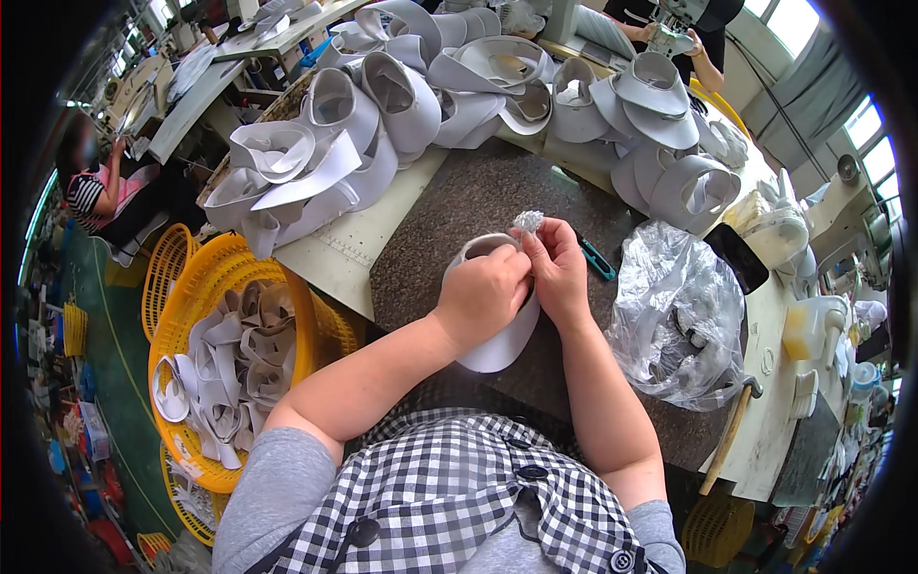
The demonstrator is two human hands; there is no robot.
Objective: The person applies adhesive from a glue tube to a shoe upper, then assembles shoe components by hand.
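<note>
My left hand (486,292) is closed over the opening of a white shoe upper (502,346), its fingers curled at the top edge. The rounded end of the upper points toward me over the dark work board (421,215). Close beside it, my right hand (557,273) is pinched at the upper's rim. A small sparkly silver ornament (527,221) sticks out at the tips of the right hand's thumb and index finger. The fingertips of both hands meet, and what lies between them is hidden. A teal-handled cutter (595,256) lies just right of my right hand.
White uppers (402,100) are piled along the table's far side. At right lie a clear plastic bag (674,316), a black phone (736,258) and a hammer (729,435). A yellow basket (306,330) of white pieces stands at left. Another person's hand (706,72) works at a machine beyond.
</note>
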